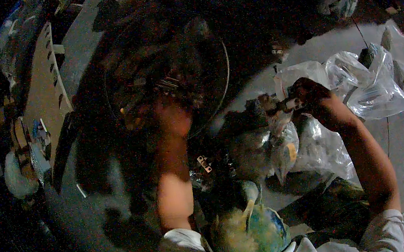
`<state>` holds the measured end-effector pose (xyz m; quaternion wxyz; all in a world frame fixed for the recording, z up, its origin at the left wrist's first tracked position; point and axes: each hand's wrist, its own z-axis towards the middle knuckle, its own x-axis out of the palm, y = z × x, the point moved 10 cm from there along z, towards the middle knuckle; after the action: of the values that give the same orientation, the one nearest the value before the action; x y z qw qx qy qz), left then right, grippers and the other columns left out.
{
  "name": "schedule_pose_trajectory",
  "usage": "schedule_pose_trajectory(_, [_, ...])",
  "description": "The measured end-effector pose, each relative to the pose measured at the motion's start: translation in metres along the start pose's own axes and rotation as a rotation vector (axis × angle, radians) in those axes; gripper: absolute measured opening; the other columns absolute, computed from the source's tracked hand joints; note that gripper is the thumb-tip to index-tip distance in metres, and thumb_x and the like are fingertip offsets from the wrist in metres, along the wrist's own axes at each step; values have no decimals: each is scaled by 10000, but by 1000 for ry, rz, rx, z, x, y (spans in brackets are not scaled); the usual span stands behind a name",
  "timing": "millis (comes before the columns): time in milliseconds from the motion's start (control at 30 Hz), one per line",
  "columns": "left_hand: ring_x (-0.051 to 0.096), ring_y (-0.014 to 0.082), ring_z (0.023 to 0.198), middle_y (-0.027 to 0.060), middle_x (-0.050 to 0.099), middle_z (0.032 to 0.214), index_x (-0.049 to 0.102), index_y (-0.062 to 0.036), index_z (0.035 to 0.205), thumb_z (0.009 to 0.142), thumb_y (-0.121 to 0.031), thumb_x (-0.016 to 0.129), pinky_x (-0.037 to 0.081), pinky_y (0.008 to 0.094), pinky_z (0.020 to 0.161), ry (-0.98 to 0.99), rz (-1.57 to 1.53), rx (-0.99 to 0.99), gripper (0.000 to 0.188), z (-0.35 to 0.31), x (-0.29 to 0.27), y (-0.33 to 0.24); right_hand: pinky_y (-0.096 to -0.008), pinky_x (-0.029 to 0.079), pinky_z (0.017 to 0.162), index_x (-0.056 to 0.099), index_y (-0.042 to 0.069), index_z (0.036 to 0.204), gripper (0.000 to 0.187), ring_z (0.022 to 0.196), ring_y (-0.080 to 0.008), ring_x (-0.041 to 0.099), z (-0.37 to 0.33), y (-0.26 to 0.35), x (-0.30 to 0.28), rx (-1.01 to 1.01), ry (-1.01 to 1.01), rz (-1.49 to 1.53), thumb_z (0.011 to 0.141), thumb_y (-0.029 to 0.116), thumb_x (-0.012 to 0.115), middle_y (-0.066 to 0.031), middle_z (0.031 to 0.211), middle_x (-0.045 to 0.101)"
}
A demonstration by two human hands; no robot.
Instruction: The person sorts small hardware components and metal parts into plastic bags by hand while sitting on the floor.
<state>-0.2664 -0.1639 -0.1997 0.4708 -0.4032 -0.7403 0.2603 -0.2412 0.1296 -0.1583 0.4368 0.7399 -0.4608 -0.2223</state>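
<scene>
My right hand is closed on a small metal piece, above the clear plastic bags to the right. My left hand reaches into a dark round area with a thin pale curved rim, probably a basin. Its fingers are blurred and lost in shadow beside several thin metal pieces; whether it grips any cannot be seen. Closer to me, right of my left forearm, lies a small metal bracket with holes. A clear plastic bag hangs or lies just below my right hand.
More clear bags lie on the grey floor at the right, and another bag sits at the far right. A tan panel with a notched edge stands at the left. Near my lap is a rounded green-yellow thing. Much is dark.
</scene>
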Motion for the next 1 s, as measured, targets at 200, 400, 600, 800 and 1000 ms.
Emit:
schedule_pose_trajectory(200, [544, 228, 937, 98, 552, 1044, 469, -70, 1145, 819, -296, 514, 450, 344, 811, 381, -426, -272, 399, -87, 97, 71, -306, 367, 868, 427, -20, 1163, 510, 1018, -191, 460, -9, 27, 73, -91, 336, -215, 837, 357, 537, -105, 1145, 479])
schedule_pose_trajectory(400, [514, 207, 1002, 84, 530, 1080, 428, -31, 1184, 631, -88, 729, 423, 351, 861, 255, -334, -508, 633, -159, 80, 105, -320, 376, 876, 453, 0, 1145, 420, 986, -182, 458, 0, -24, 120, 88, 218, -35, 854, 296, 521, -129, 1112, 516])
schedule_pose_trajectory(600, [521, 221, 1001, 90, 539, 1097, 432, -35, 1184, 673, -124, 692, 430, 347, 848, 15, -101, -358, 580, -213, -10, 185, -306, 339, 908, 374, 35, 1231, 461, 1059, -214, 426, 138, -70, 140, -343, 163, -1267, 850, 257, 507, -90, 1185, 462])
schedule_pose_trajectory(800, [531, 228, 981, 87, 547, 1094, 452, -50, 1172, 722, -143, 649, 440, 353, 834, -155, 236, -295, 500, -297, -62, 154, -310, 351, 896, 384, 42, 1228, 462, 1039, -221, 444, 207, -123, 160, -182, 200, -1515, 830, 229, 526, -83, 1173, 473])
schedule_pose_trajectory(1000, [529, 227, 974, 87, 541, 1099, 455, -50, 1170, 741, -162, 633, 437, 353, 830, -361, 245, -314, 478, -371, -93, 170, -313, 364, 884, 394, 49, 1224, 466, 1019, -228, 463, 201, -66, 121, -275, 84, -1247, 810, 200, 545, -75, 1160, 485])
